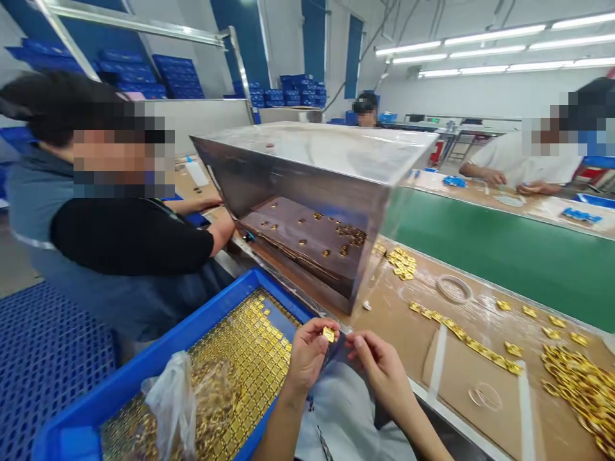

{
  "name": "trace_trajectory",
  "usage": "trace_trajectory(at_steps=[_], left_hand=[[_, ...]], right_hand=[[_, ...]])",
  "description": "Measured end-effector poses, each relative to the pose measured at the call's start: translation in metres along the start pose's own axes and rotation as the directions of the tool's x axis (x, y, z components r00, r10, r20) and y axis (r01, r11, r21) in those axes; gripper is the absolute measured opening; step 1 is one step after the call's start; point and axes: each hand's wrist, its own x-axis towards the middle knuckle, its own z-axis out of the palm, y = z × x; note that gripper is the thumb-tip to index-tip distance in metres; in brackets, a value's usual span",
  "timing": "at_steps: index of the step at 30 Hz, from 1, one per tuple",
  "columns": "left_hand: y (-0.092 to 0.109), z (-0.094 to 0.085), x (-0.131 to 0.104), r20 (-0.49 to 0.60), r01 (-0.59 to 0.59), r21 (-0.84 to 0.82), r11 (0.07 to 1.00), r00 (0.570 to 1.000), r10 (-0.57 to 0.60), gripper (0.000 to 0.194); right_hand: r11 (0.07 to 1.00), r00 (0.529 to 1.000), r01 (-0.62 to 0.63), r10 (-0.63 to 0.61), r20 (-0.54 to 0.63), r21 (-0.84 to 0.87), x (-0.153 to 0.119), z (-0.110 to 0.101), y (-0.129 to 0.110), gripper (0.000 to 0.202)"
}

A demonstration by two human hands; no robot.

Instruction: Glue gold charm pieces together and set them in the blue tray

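My left hand [307,358] pinches a small square gold piece [328,333] between thumb and fingers, above my lap. Just to its right, my right hand [379,365] is closed with its thumb and fingertips together; whatever they may hold is too small to make out. Below my left hand is a blue tray [144,358] with rows of square gold pieces [254,346]. A clear plastic bag [177,403] of gold parts lies on those rows. What looks like a pair of tweezers [323,443] shows near my lap.
A metal hood [307,173] over scattered gold parts stands ahead. On the bench at right lie a row of gold links [466,339], a white tape ring [454,289] and a gold pile [581,397]. A green belt [504,237] runs behind. A co-worker [120,230] sits close at left.
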Motion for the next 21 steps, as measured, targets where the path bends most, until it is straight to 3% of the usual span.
trace_trajectory(at_steps=[2, 4, 5, 7, 10, 14, 18, 21], left_hand=[[0.014, -0.025, 0.005, -0.084, 0.008, 0.016, 1.000, 0.996, -0.006, 0.041], [0.025, -0.046, 0.006, -0.152, -0.009, 0.016, 1.000, 0.988, 0.012, 0.045], [0.030, -0.054, 0.007, -0.173, -0.024, 0.015, 1.000, 0.984, 0.027, 0.047], [0.037, -0.068, 0.007, -0.193, -0.045, 0.017, 0.999, 0.980, 0.047, 0.047], [0.044, -0.081, 0.009, -0.189, -0.003, 0.017, 1.000, 0.982, 0.006, 0.044], [0.046, -0.091, 0.010, -0.180, 0.088, -0.007, 0.996, 0.980, -0.087, 0.049], [0.038, -0.108, 0.000, -0.171, 0.139, 0.009, 0.990, 0.976, -0.135, 0.050], [0.028, -0.128, -0.013, -0.229, 0.138, -0.026, 0.990, 0.963, -0.141, 0.048]], right_hand=[[0.962, 0.984, 0.164, -0.145, 0.098, -0.219, 0.024, 0.019, -0.022, 0.046], [0.855, 0.954, 0.292, -0.226, 0.198, -0.428, 0.055, 0.041, -0.047, 0.034], [0.778, 0.951, 0.305, -0.215, 0.222, -0.550, 0.074, 0.053, -0.059, 0.030], [0.555, 0.977, 0.213, -0.102, 0.188, -0.804, 0.115, 0.077, -0.079, 0.026], [0.465, 0.992, 0.124, -0.076, 0.100, -0.877, 0.178, 0.105, -0.094, 0.029], [0.419, 0.995, 0.059, -0.094, 0.021, -0.906, 0.249, 0.125, -0.095, 0.033], [0.419, 0.990, 0.073, -0.137, 0.017, -0.905, 0.297, 0.132, -0.090, 0.035], [0.418, 0.988, 0.082, -0.156, 0.017, -0.905, 0.320, 0.138, -0.091, 0.033]])
